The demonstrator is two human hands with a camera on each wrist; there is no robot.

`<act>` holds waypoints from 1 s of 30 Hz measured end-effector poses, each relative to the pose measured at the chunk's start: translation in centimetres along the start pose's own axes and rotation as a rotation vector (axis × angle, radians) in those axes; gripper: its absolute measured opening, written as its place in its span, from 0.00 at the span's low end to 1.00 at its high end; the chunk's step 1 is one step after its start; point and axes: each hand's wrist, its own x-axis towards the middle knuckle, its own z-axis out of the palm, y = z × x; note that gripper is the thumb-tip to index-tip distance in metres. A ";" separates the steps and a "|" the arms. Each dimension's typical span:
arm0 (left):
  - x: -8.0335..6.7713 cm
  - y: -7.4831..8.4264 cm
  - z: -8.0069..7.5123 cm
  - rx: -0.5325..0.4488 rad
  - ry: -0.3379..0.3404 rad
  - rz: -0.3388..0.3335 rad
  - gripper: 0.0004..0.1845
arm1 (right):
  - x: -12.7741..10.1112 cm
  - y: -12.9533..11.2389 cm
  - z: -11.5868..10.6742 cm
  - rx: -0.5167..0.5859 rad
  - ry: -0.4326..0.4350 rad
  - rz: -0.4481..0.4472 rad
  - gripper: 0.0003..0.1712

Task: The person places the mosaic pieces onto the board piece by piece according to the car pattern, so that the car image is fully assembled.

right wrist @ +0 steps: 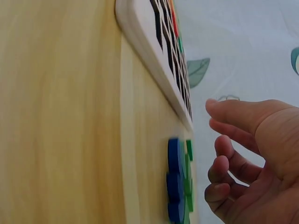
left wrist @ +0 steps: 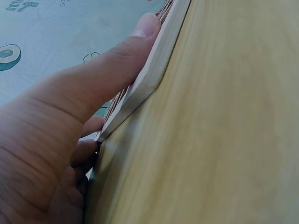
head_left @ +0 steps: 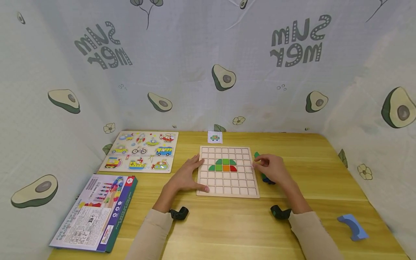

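A square wooden grid board lies on the table. Green tiles, an orange tile and a red tile form a low domed shape in its middle. My left hand is spread along the board's left side, its thumb pressing the near-left corner and its fingertips at the left edge. Off the right edge hovers my right hand, fingers loosely bent, thumb close to the index finger, nothing visible between them. Below it lie blue pieces and green pieces, partly hidden in the head view.
A small picture card lies behind the board. At the left are a vehicle puzzle board and a flat boxed set. A blue arch block lies at the right. Printed cloth walls in the table.
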 end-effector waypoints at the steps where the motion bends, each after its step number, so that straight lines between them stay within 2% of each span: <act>1: 0.0 0.0 0.0 0.000 -0.001 -0.001 0.66 | -0.1 0.3 -0.3 -0.008 0.000 0.007 0.15; 12: 0.0 0.1 0.0 0.004 -0.010 -0.004 0.65 | -1.4 2.7 -2.3 -0.029 -0.016 0.073 0.19; 21: 0.0 -0.1 0.0 0.005 -0.008 -0.009 0.65 | -2.0 4.7 -4.0 -0.072 -0.006 0.068 0.17; 30: 0.1 -0.2 0.0 0.006 -0.009 -0.003 0.66 | -2.4 6.1 -5.4 -0.139 -0.093 0.028 0.12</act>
